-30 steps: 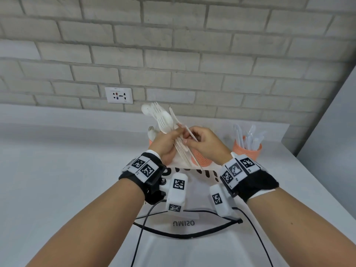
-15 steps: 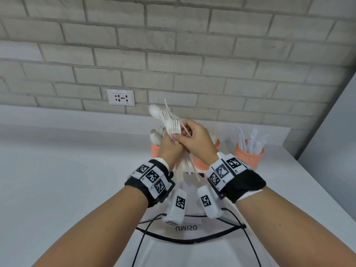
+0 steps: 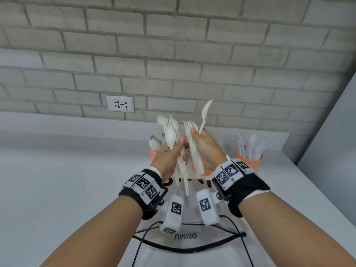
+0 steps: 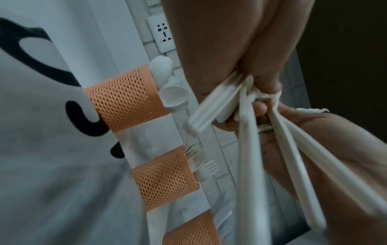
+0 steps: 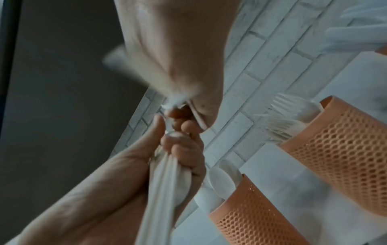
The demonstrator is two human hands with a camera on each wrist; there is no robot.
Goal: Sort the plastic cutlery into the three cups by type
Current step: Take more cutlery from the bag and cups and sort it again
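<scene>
In the head view my left hand [image 3: 180,143] grips a mixed bundle of white spoons and forks [image 3: 170,134], their handles hanging down past the wrist. Beside it, and touching it, my right hand [image 3: 193,132] grips several forks [image 3: 194,151], and one fork [image 3: 204,114] sticks up above it. Three orange mesh cups stand behind the hands. The left cup [image 3: 153,153] [image 4: 125,99] holds spoons. The middle cup [image 3: 206,172] [image 4: 165,179], mostly hidden by the hands, holds forks. The right cup [image 3: 250,160] holds clear knives. Both wrist views show fingers curled round white handles.
A white bag with black lettering [image 3: 185,236] lies on the white counter [image 3: 67,180] under my forearms, with black cables across it. A brick wall with a socket [image 3: 120,103] backs the counter. A grey panel [image 3: 331,132] stands at the right, past the counter's edge.
My right hand has drawn a group of forks out of the left hand's bundle and off to the right. One fork now points up above the right hand.
</scene>
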